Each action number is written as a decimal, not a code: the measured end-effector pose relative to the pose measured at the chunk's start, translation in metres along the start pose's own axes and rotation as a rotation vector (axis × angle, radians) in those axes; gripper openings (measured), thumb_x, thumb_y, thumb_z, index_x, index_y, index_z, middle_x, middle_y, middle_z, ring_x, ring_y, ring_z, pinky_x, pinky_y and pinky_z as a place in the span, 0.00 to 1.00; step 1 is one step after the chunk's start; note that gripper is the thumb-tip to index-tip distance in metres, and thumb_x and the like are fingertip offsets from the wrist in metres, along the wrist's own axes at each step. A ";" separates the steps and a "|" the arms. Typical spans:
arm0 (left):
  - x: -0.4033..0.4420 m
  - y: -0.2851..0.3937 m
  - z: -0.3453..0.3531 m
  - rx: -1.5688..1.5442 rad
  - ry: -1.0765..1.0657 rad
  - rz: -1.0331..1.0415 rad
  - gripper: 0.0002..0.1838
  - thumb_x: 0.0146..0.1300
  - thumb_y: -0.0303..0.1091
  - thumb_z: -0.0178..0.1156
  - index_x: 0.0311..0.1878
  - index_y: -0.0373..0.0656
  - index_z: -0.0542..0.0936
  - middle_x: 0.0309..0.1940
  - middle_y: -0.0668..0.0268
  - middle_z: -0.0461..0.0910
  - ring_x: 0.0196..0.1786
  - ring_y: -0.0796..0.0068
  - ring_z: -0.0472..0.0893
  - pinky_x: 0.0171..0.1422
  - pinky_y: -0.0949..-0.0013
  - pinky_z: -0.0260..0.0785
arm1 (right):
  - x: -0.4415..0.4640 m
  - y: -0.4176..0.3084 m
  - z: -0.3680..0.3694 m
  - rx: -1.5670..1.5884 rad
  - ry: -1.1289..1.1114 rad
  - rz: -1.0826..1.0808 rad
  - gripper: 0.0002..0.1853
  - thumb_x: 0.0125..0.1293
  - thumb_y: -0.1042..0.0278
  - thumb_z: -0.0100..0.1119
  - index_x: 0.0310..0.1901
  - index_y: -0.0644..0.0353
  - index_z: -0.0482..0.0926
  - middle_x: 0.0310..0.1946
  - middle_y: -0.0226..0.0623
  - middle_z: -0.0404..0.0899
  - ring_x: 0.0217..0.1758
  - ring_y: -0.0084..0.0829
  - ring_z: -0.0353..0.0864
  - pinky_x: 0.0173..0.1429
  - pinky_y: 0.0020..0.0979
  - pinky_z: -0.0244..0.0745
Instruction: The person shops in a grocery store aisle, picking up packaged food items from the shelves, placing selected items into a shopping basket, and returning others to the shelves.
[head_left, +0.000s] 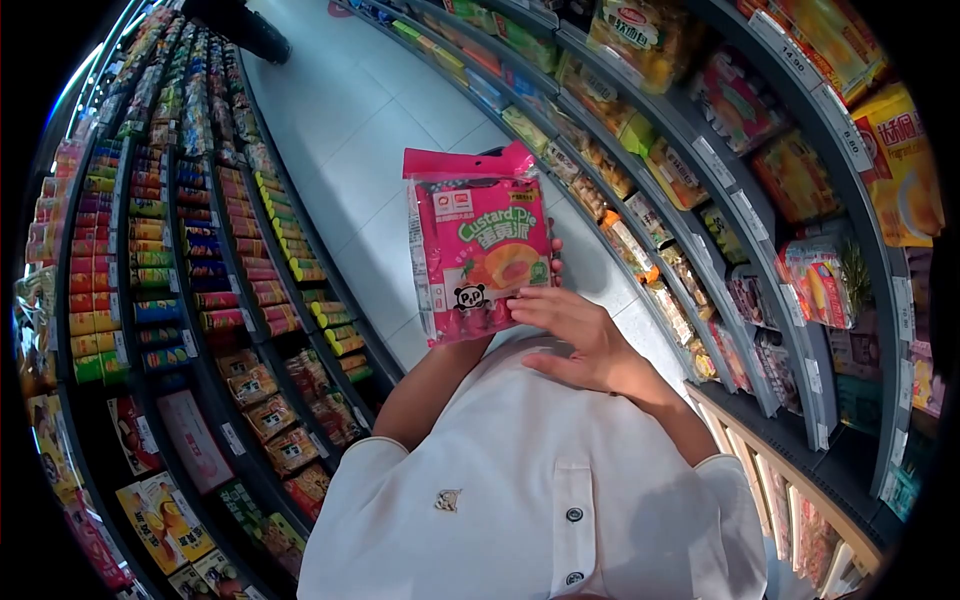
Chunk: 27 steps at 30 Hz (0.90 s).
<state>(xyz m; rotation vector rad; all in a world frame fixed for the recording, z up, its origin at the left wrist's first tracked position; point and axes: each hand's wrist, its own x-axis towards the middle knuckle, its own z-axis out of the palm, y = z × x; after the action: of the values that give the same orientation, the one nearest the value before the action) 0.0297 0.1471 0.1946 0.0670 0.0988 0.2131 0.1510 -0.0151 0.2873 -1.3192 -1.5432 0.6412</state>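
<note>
A pink bag labelled Custard Pie (480, 255) is upright in front of my chest, its printed front facing me. Behind it, my left hand (556, 258) supports and grips it; only fingertips show at the bag's right edge, and the palm is hidden. My right hand (580, 338) is open, fingers stretched out, with the fingertips touching the lower right of the bag's front.
Curved shelves of packed snacks (150, 250) line the left side. Shelves with bagged food and price tags (715, 160) rise on the right. Between them runs a tiled floor (345, 120). A dark object (250, 35) stands at the aisle's far end.
</note>
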 end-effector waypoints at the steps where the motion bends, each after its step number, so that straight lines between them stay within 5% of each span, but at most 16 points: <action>1: -0.002 0.001 0.003 0.029 0.045 0.016 0.43 0.74 0.64 0.53 0.77 0.37 0.63 0.69 0.46 0.72 0.64 0.48 0.78 0.71 0.47 0.74 | 0.000 0.000 0.000 0.007 0.003 0.039 0.39 0.56 0.62 0.80 0.68 0.62 0.74 0.64 0.46 0.80 0.69 0.49 0.78 0.70 0.42 0.76; 3: -0.019 -0.006 0.035 0.206 0.141 0.049 0.39 0.75 0.65 0.52 0.72 0.39 0.69 0.64 0.54 0.77 0.61 0.59 0.80 0.68 0.53 0.75 | -0.001 0.002 -0.002 0.143 0.080 0.203 0.46 0.56 0.65 0.79 0.75 0.61 0.66 0.68 0.46 0.77 0.71 0.46 0.77 0.71 0.41 0.74; 4: -0.005 -0.001 -0.008 0.431 0.136 0.076 0.36 0.77 0.64 0.51 0.69 0.39 0.72 0.61 0.57 0.79 0.59 0.65 0.81 0.66 0.57 0.76 | -0.003 0.007 -0.002 0.271 0.150 0.328 0.50 0.55 0.67 0.78 0.78 0.61 0.61 0.71 0.47 0.74 0.72 0.44 0.76 0.72 0.41 0.73; 6: 0.011 -0.003 -0.018 0.742 0.517 0.268 0.30 0.80 0.59 0.50 0.61 0.39 0.77 0.52 0.65 0.83 0.51 0.78 0.81 0.57 0.69 0.76 | -0.006 0.024 -0.003 0.514 0.256 0.482 0.58 0.55 0.74 0.75 0.83 0.61 0.47 0.74 0.46 0.69 0.73 0.37 0.73 0.73 0.35 0.70; 7: 0.015 -0.008 -0.025 0.782 0.619 0.385 0.27 0.78 0.54 0.57 0.62 0.37 0.76 0.53 0.65 0.83 0.51 0.78 0.81 0.56 0.71 0.75 | -0.014 0.050 0.002 0.505 0.336 0.469 0.51 0.60 0.67 0.78 0.79 0.66 0.54 0.65 0.44 0.76 0.66 0.31 0.78 0.68 0.33 0.73; 11: 0.010 -0.006 -0.034 0.998 0.676 0.316 0.30 0.72 0.45 0.67 0.68 0.36 0.72 0.54 0.64 0.83 0.53 0.78 0.81 0.59 0.71 0.74 | -0.022 0.085 0.000 0.523 0.444 0.664 0.26 0.71 0.71 0.69 0.67 0.65 0.71 0.56 0.35 0.82 0.57 0.24 0.80 0.65 0.30 0.74; 13: 0.006 -0.005 -0.035 1.029 0.655 0.295 0.33 0.72 0.42 0.67 0.73 0.36 0.68 0.55 0.63 0.82 0.54 0.78 0.81 0.60 0.71 0.74 | -0.029 0.100 0.001 0.698 0.569 0.713 0.24 0.72 0.70 0.67 0.66 0.64 0.73 0.55 0.35 0.83 0.56 0.23 0.81 0.64 0.30 0.75; 15: 0.003 -0.005 -0.029 1.048 0.640 0.281 0.36 0.73 0.39 0.66 0.77 0.37 0.63 0.58 0.63 0.81 0.56 0.78 0.80 0.61 0.72 0.74 | -0.033 0.099 -0.002 0.815 0.604 0.765 0.22 0.77 0.68 0.61 0.68 0.64 0.71 0.60 0.37 0.81 0.59 0.26 0.83 0.64 0.33 0.77; 17: -0.003 0.002 -0.023 1.011 0.721 -0.006 0.41 0.70 0.40 0.70 0.79 0.37 0.60 0.59 0.61 0.81 0.58 0.76 0.80 0.63 0.70 0.74 | -0.037 0.105 0.001 0.790 0.562 0.808 0.24 0.78 0.67 0.60 0.70 0.63 0.69 0.61 0.38 0.80 0.61 0.26 0.81 0.65 0.32 0.76; 25: -0.019 0.006 -0.086 0.797 0.722 0.153 0.44 0.66 0.39 0.74 0.77 0.32 0.61 0.61 0.56 0.80 0.59 0.73 0.81 0.64 0.69 0.75 | -0.027 0.140 0.022 0.604 0.310 1.090 0.33 0.67 0.71 0.72 0.71 0.62 0.68 0.61 0.37 0.80 0.61 0.27 0.80 0.68 0.33 0.74; 27: -0.029 0.018 -0.094 1.039 0.778 0.143 0.45 0.63 0.44 0.75 0.76 0.32 0.64 0.61 0.55 0.81 0.59 0.68 0.83 0.65 0.66 0.75 | -0.007 0.147 0.026 0.549 0.331 1.105 0.32 0.66 0.72 0.73 0.69 0.62 0.69 0.60 0.37 0.81 0.60 0.28 0.81 0.66 0.33 0.75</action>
<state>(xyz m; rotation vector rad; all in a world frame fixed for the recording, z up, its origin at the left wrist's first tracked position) -0.0120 0.1635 0.1055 1.0310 0.9793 0.3030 0.1908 0.0237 0.1481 -1.6471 -0.2113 1.3119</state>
